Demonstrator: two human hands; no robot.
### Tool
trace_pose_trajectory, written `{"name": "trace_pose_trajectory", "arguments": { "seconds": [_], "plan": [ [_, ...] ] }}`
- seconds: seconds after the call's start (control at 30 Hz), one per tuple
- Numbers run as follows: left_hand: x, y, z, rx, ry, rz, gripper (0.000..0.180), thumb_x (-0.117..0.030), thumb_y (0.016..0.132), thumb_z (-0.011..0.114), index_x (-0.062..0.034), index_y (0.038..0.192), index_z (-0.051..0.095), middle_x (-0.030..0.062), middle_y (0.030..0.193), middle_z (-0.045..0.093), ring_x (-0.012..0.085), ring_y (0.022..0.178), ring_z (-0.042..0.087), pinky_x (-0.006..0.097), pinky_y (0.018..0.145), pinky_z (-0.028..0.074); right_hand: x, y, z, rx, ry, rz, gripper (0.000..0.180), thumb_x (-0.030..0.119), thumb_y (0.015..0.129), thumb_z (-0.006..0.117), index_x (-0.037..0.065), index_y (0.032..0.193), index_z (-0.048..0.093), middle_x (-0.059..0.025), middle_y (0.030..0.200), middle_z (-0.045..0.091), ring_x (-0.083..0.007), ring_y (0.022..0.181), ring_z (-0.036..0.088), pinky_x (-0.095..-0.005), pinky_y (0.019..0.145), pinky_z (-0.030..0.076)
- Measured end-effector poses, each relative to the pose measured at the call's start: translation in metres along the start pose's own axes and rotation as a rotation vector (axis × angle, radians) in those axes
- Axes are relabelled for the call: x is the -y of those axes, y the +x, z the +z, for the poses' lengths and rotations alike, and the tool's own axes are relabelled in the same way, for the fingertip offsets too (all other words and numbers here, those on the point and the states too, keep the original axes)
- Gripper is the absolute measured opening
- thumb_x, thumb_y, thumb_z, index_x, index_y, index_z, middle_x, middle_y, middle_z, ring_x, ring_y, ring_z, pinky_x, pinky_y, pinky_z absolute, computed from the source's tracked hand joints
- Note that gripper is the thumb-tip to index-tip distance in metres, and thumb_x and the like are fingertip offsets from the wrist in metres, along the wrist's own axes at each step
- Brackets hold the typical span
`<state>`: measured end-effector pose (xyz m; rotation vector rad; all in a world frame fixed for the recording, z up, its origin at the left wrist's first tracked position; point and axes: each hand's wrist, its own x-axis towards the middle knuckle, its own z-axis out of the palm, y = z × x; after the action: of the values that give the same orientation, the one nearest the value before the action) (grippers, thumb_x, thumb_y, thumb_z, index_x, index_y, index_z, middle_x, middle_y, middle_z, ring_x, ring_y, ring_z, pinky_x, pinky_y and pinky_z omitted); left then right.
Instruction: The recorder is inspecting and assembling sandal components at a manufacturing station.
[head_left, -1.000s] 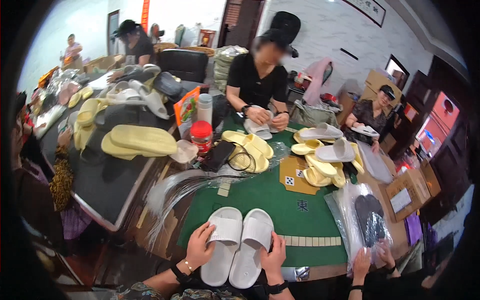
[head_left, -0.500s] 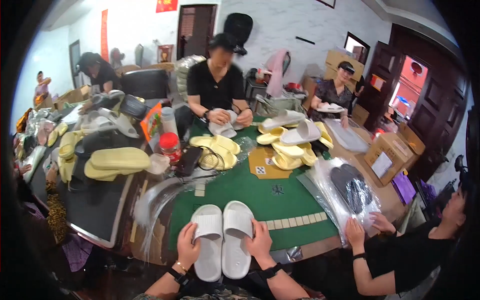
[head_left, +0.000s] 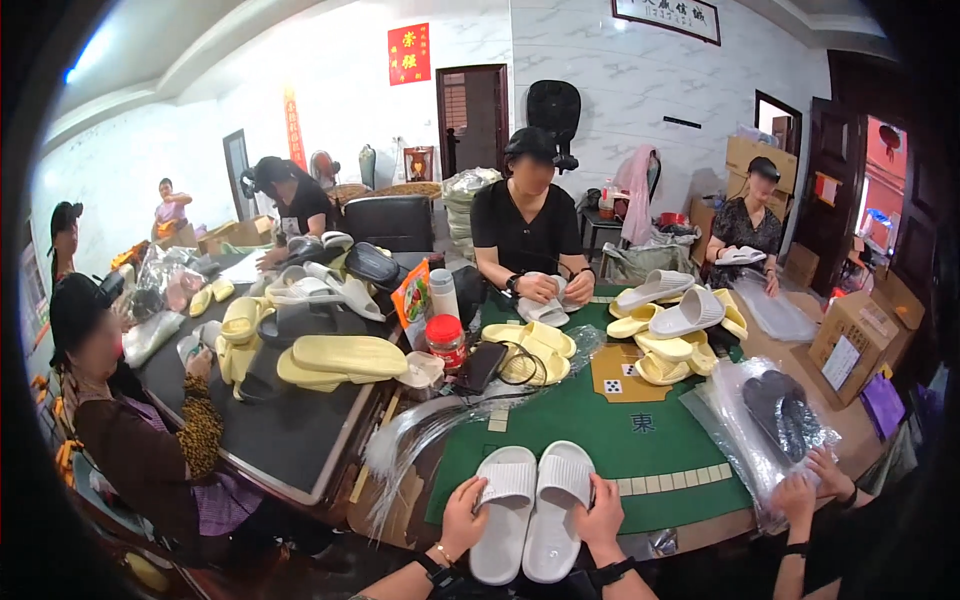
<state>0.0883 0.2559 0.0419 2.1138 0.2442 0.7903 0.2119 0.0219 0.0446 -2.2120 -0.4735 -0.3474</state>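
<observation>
Two light grey slide slippers (head_left: 499, 532) sit side by side before me at the near edge of the green table mat (head_left: 560, 440), toes pointing away. My left hand (head_left: 464, 516) is closed on the outer side of the left slipper, fingers by its ribbed strap. On the other side, my right hand (head_left: 600, 512) grips the right slipper (head_left: 551, 530) the same way. Both slippers' inner edges nearly touch. Beyond them is a row of pale tiles (head_left: 672, 480), and a bundle of clear plastic strands (head_left: 415, 455) lies left of the mat.
Yellow and grey slippers are piled on the far mat (head_left: 672, 340) and the dark left table (head_left: 340, 362). A red-lidded jar (head_left: 445, 342) stands between. Clear bags with dark slippers (head_left: 778, 405) lie right, near a co-worker's hands (head_left: 800, 495). Other people handle slippers around the tables.
My view has swung left and up, so the scene sits further right and more of the left-hand people shows. Both hands keep hold of the slippers, which stay together.
</observation>
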Motion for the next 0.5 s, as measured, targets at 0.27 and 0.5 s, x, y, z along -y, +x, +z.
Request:
{"name": "trace_pose_trajectory", "arguments": {
  "seconds": [0.27, 0.5],
  "plan": [
    [-0.0039, 0.0014, -0.0005, 0.019, 0.023, -0.022, 0.052, -0.001, 0.080, 0.066, -0.0030, 0.131, 0.059, 0.0194, 0.132, 0.058, 0.0369, 0.121, 0.057, 0.042, 0.102, 0.046, 0.0002, 0.0011, -0.0007, 0.014, 0.024, 0.022, 0.069, 0.014, 0.065, 0.072, 0.009, 0.132, 0.055, -0.0142, 0.112, 0.056, -0.0378, 0.106, 0.058, -0.0460, 0.086, 0.051],
    [-0.0078, 0.0026, -0.0017, 0.044, 0.020, -0.056, 0.052, -0.001, 0.081, 0.066, -0.0019, 0.132, 0.058, 0.0194, 0.135, 0.056, 0.0362, 0.121, 0.056, 0.041, 0.103, 0.045, 0.0016, 0.0003, -0.0009, 0.003, 0.036, 0.004, 0.068, 0.013, 0.066, 0.072, 0.008, 0.131, 0.054, -0.0160, 0.118, 0.055, -0.0390, 0.108, 0.057, -0.0466, 0.087, 0.051]
  ]
}}
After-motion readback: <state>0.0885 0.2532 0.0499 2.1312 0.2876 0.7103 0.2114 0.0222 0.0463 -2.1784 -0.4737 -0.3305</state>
